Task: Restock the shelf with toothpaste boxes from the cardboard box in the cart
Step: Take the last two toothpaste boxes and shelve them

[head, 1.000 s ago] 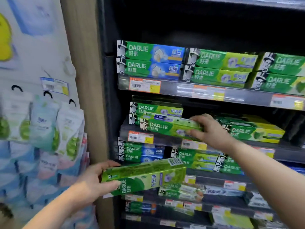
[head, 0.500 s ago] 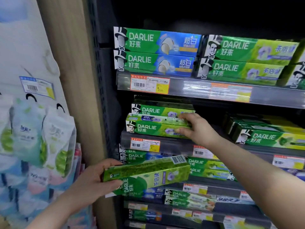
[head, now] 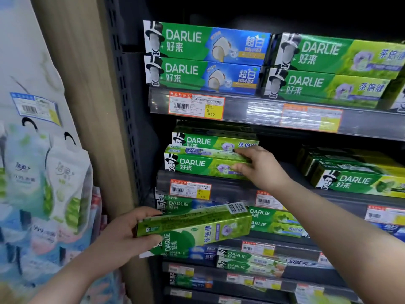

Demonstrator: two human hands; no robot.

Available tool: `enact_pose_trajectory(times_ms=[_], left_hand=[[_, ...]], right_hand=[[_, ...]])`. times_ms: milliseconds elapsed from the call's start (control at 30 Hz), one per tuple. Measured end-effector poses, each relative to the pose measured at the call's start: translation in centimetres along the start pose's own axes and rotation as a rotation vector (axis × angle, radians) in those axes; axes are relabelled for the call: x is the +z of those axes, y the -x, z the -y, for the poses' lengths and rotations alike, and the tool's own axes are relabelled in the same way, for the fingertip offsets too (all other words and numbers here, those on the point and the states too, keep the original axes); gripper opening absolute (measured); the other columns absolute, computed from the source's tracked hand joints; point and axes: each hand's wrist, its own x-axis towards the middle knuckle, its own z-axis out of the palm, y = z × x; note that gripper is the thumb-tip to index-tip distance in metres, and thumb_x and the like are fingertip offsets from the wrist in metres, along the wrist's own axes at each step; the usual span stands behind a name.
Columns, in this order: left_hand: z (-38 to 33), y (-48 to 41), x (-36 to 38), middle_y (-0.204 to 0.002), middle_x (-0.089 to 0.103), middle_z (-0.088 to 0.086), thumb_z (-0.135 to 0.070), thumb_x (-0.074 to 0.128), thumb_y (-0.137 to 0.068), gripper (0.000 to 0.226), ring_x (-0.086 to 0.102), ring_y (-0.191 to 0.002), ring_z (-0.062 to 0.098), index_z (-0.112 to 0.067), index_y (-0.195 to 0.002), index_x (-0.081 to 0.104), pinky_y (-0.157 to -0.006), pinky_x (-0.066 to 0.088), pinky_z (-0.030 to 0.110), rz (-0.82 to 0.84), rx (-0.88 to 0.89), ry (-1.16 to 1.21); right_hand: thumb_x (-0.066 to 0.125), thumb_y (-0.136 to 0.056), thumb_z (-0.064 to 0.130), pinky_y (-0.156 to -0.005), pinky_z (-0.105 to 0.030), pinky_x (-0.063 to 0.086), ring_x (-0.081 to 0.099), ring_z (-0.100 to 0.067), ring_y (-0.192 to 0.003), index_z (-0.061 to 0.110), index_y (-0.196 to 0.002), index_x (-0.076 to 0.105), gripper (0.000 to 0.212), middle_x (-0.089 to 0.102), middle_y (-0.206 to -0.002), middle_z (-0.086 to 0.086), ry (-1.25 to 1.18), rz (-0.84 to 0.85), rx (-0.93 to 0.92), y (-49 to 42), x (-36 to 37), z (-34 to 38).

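**Two boxes in hand, one at each hand**

We count two toothpaste boxes being handled. The left hand (head: 118, 240) grips the held box (head: 195, 227) by its left end, thumb and fingers curled round it. That box lies lengthwise, tilted up a little to the right, in front of the lower shelves.

The right hand (head: 260, 167) pinches the right end of the front box (head: 197, 166), with the fingers on its top face and the thumb on its front. This box sits at the front left corner of the second shelf (head: 230, 189). Just behind it we see one rear box (head: 208, 140) of the same green kind, showing above it.

Toward the right edge of that shelf lies a separate group of green boxes (head: 359, 182), well apart from the hand. We cannot tell how many there are.

At the left edge of the top shelf (head: 252, 113) we count two green-and-blue boxes (head: 203, 58), one stacked on the other. Just beside them are two green boxes (head: 328, 71), stacked the same way. That shelf's front rail carries two price tags (head: 196, 105), and the right one is blurred.
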Motion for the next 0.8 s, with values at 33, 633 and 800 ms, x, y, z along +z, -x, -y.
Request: enact_pose_trajectory(times_ms=[33,633,800], left_hand=[[0.1,0.0,-0.1,-0.092,0.073,-0.004,-0.047,0.071,-0.046,0.049,0.067,-0.081,0.009,-0.042,-0.095,0.064,-0.077,0.049,0.02,0.001,0.0,-0.001],[-1.8,-1.2,-0.3,-0.091,0.072,-0.015,-0.053,0.077,-0.04,0.055,0.065,-0.079,0.0,-0.049,-0.093,0.063,-0.076,0.049,0.019,-0.073,0.055,0.046],[-5.2,-4.7,0.3,-0.075,0.07,-0.018,-0.022,0.071,-0.061,0.032,0.061,-0.068,-0.004,-0.034,-0.09,0.063,-0.068,0.049,0.013,-0.162,0.135,0.12]], right_hand=[[0.065,-0.082,0.028,-0.103,-0.033,0.036,0.047,-0.028,-0.121,0.012,-0.129,0.05,0.053,0.052,-0.129,-0.015,0.002,-0.005,0.002,-0.1,0.1,0.0],[0.066,-0.081,0.029,-0.104,-0.042,0.038,0.046,-0.03,-0.119,0.018,-0.121,0.058,0.043,0.05,-0.124,-0.011,0.019,-0.037,0.007,1.1,-1.8,-1.9],[0.065,-0.082,0.024,-0.098,-0.035,0.04,0.052,-0.032,-0.112,0.011,-0.117,0.061,0.038,0.055,-0.117,-0.016,0.074,-0.123,0.067,2.8,-4.3,-4.3]])
